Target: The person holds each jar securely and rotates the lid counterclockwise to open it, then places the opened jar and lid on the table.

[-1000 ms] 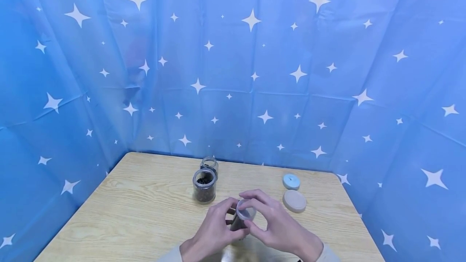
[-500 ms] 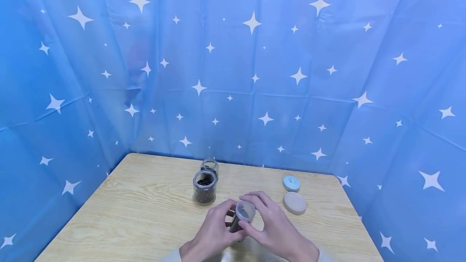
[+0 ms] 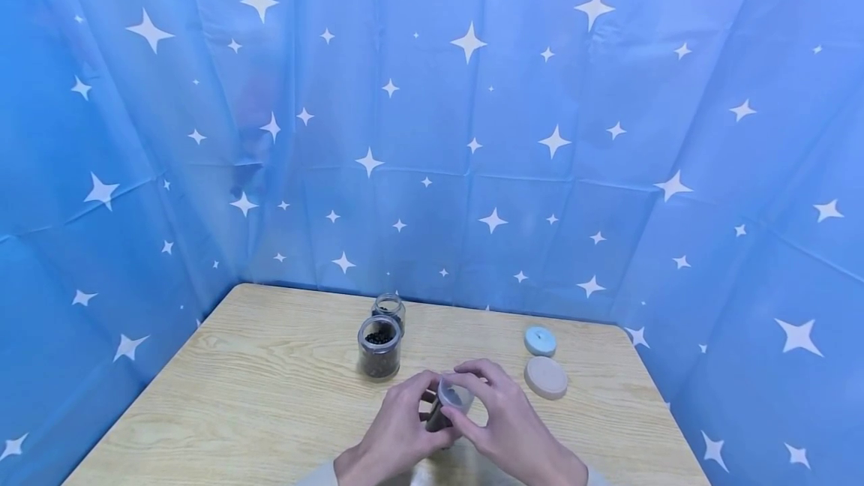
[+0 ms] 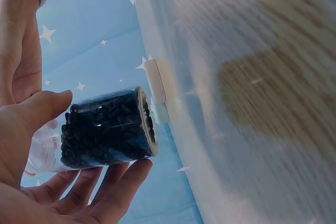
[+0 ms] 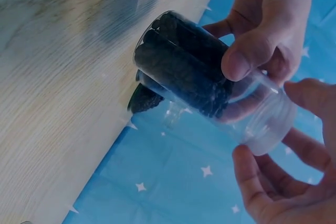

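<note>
My left hand [image 3: 401, 422] grips the body of a clear jar [image 4: 105, 129], thumb on one side and fingers on the other. Dark, bean-like pieces fill much of the jar, which looks held up off the table in both wrist views. A translucent lid [image 5: 273, 124] sits on its mouth. Around this lid my right hand [image 3: 509, 426] curls its thumb and fingers, fingertips at the edge. In the head view the jar tilts a little between the two hands, its lower part hidden by them.
Beyond the hands, an uncovered glass jar [image 3: 379, 360] with dark contents stands before a second uncovered jar [image 3: 398, 313]. To the right a light blue lid [image 3: 540, 340] and a larger beige lid [image 3: 546, 378] lie on the wooden table [image 3: 270, 381]. A starry blue curtain [image 3: 432, 111] hangs behind.
My right fingers shift around the lid: they draw back toward its edge, then reach across its top again. The left hand keeps its hold on the jar, nearly still.
</note>
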`<act>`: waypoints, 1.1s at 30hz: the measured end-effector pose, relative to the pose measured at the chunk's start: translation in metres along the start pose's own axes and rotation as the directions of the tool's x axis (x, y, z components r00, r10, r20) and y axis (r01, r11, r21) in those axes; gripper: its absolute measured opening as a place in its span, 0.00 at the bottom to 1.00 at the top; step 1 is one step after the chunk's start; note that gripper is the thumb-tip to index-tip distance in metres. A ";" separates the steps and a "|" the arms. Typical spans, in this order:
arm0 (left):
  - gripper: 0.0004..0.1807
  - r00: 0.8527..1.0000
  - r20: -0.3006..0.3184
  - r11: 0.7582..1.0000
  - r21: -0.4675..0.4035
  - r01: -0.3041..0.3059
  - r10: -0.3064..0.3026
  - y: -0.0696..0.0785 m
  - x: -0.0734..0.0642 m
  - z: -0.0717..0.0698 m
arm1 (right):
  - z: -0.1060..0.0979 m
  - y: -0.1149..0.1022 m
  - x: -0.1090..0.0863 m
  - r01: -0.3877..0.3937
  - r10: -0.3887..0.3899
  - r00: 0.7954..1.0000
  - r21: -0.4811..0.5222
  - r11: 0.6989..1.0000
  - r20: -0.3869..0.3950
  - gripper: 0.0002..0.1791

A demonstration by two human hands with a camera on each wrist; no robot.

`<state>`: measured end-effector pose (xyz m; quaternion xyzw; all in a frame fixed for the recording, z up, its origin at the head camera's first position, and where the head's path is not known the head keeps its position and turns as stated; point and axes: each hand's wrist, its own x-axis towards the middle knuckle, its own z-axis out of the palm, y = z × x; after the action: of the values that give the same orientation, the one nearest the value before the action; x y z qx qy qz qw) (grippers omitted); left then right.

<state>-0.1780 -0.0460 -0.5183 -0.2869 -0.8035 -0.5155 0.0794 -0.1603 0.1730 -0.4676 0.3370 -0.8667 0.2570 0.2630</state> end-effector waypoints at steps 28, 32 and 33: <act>0.28 0.998 0.062 0.999 -0.044 0.016 -0.013 -0.004 -0.001 -0.003 | -0.005 0.021 0.010 0.204 -0.235 0.966 0.245 0.948 0.107 0.28; 0.28 0.999 0.051 0.999 -0.045 -0.015 0.017 -0.005 -0.002 -0.003 | -0.006 0.024 0.012 0.206 -0.253 0.957 0.283 0.937 0.139 0.28; 0.27 0.999 0.048 0.999 -0.044 -0.024 0.026 -0.006 -0.001 -0.003 | -0.007 0.024 0.012 0.204 -0.253 0.957 0.290 0.935 0.145 0.28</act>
<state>-0.1803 -0.0507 -0.5219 -0.3110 -0.7902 -0.5246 0.0602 -0.1833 0.1873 -0.4619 0.4905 -0.7980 0.3097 0.1631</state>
